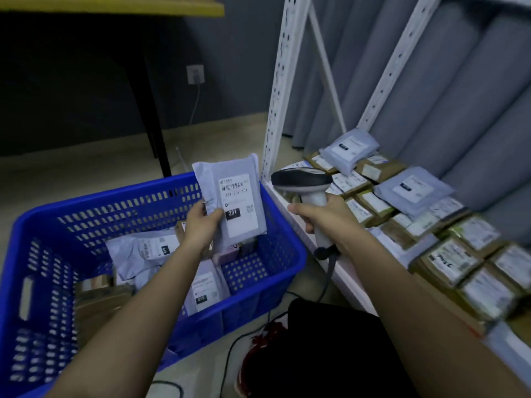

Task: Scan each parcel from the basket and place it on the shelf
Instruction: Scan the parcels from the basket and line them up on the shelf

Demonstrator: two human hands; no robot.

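My left hand (201, 222) grips a grey poly-bag parcel (238, 202) by its left edge and holds it upright above the blue basket (43, 225). Its white label with a barcode and the number 231 faces me. My right hand (324, 216) grips the handle of a white and black barcode scanner (301, 182), whose head points left toward the parcel from just to its right. Inside the basket lie more grey bags (143, 251) and brown boxes (100, 294). The low white shelf (339, 271) on the right carries several labelled parcels (413, 188).
The shelf's white perforated uprights (275, 90) rise just behind the parcel. A grey curtain (431, 81) hangs behind the shelf. The scanner's cable (327, 282) drops to the floor. A dark table leg (155, 124) stands behind the basket. Black clothing (330, 354) shows at the bottom.
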